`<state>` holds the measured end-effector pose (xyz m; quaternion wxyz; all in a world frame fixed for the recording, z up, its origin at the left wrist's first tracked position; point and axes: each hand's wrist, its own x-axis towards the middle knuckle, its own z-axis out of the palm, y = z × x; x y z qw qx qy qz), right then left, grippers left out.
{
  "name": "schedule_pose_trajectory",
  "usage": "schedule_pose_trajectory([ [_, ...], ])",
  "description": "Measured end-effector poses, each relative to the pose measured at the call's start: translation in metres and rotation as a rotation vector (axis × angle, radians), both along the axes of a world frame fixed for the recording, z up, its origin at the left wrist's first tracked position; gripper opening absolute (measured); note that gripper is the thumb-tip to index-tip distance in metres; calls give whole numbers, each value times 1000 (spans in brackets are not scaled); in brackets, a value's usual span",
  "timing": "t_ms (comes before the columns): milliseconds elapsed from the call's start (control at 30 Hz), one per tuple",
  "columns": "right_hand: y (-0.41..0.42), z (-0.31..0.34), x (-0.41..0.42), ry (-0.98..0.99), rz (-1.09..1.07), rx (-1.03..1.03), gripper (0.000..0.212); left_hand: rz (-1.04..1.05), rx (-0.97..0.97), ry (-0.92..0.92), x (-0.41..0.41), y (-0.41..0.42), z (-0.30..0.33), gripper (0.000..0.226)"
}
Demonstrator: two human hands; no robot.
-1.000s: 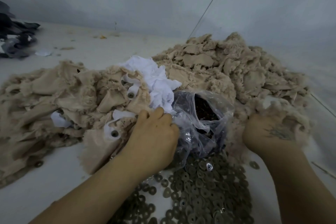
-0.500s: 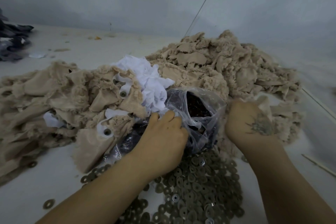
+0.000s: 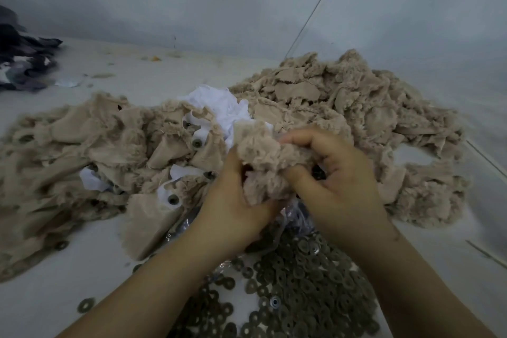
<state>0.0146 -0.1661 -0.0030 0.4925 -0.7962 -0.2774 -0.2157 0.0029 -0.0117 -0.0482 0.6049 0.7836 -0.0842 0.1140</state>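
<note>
Both hands meet at the centre on one beige fluffy fabric piece (image 3: 260,156). My left hand (image 3: 233,206) grips its lower left side, and my right hand (image 3: 334,181) curls over its right side with the thumb underneath. The clear plastic bag (image 3: 295,214) is almost wholly hidden beneath the hands and the piece; only a crumpled edge shows. In front of me lies a spread of several dark metal washers (image 3: 288,277).
Two large heaps of beige fabric pieces lie on the white table, one at the left (image 3: 68,151) and one at the right (image 3: 370,110). White cloth (image 3: 219,107) sits between them. Dark fabric (image 3: 19,63) is piled at the far left. A thin wire (image 3: 315,8) runs up the wall.
My right hand came in from the right heap with a beige fabric piece. My left hand left the bag and took hold of the piece too. The bag is now covered.
</note>
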Motion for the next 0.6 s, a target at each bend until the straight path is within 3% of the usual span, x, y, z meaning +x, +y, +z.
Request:
schedule_pose_trajectory([
  [67, 8, -8, -1, 219, 68, 46, 13, -59, -200, 48, -3, 7, -7, 70],
  [133, 14, -18, -1, 317, 74, 36, 13, -29, -166, 13, -6, 12, -12, 59],
  [233, 18, -25, -2, 89, -8, -129, 29, -22, -196, -29, -9, 17, -21, 48],
  [333, 18, -30, 1, -120, -64, -239, 35, -183, -583, 69, -9, 24, -22, 62],
  [400, 20, -33, 1, -235, 3, -319, 38, -351, -851, 108, -10, 30, -18, 50],
  [433, 22, -35, 1, -275, 67, -352, 40, -401, -897, 103, -12, 31, -15, 38],
  [533, 25, -39, -1, -227, 239, -430, 35, -256, -899, 121, -14, 26, -13, 30],
  [600, 25, -40, -4, -181, 256, -352, 30, -112, -993, 182, -13, 27, -12, 31],
])
